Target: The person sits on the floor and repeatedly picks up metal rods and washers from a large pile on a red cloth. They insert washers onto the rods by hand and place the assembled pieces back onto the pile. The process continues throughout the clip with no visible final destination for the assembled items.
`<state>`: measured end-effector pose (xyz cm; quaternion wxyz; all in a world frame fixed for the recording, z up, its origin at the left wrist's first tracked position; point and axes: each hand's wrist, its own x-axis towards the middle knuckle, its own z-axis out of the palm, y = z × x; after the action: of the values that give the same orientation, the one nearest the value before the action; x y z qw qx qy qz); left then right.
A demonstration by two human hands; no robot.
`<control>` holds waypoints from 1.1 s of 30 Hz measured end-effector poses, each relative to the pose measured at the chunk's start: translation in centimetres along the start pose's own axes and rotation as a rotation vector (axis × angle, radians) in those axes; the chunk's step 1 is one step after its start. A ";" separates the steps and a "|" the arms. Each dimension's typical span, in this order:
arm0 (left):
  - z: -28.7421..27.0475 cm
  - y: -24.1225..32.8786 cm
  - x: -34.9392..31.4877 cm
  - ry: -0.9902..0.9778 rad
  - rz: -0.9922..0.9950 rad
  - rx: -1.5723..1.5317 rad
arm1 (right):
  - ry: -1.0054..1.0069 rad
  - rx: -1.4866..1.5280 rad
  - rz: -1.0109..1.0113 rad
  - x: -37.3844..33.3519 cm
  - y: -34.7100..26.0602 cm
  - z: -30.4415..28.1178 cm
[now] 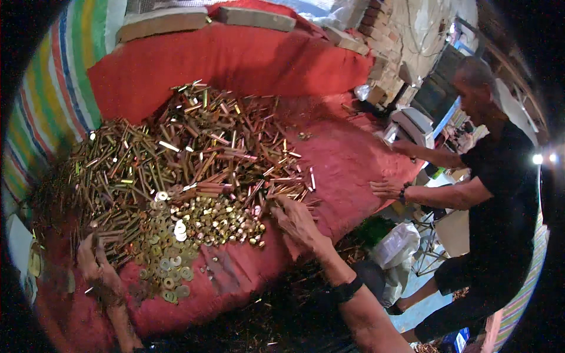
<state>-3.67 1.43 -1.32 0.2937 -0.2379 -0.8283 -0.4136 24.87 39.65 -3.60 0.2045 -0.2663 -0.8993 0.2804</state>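
Loosely curled and slightly parted, the fingers (284, 210) of a worker's right hand (300, 225) meet the edge of a heap of metal rods (218, 141), their tips partly lost among the pieces, so any grip cannot be told; the left hand (101, 272), dimly lit, stands with fingers apart beside the heap's near edge, its hold, if any, equally unclear; between the two sets of fingers lie brass-coloured nuts (220, 220), nearer the right, and flat washers (168, 265), nearer the left; the rods spread beyond both, on red cloth (347, 153) that hides what bears it; right of the right fingers, a co-worker (506, 159) in dark clothes extends two hands (387, 189) over the cloth, legs partly lost in shadow; below those, a white bag (399, 247); farther down, a blue-and-white item (460, 339), cut off at the rim, any markings too blurred to read.
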 end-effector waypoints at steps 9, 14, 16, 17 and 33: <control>-2.9 3.2 -1.8 -0.313 -0.778 -1.007 | -0.053 0.378 0.183 0.2 -5.6 -0.2; -2.6 6.6 -2.5 -0.537 -0.940 -1.176 | -0.218 0.366 0.060 -3.2 -10.5 1.5; -2.8 7.5 -2.6 -0.591 -1.004 -1.195 | -0.276 0.374 0.114 -3.8 -11.9 2.2; -2.9 7.8 -2.7 -0.620 -0.990 -1.249 | -0.318 0.401 0.147 -4.0 -12.5 2.6; -3.4 9.0 -2.5 -0.514 -0.866 -1.367 | -0.255 0.177 -0.380 -4.5 -16.7 9.3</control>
<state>4.86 3.18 3.54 -0.2961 -0.1113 -0.4551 -0.8323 17.44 21.62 -1.37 0.1610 -0.0357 -0.9237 0.3459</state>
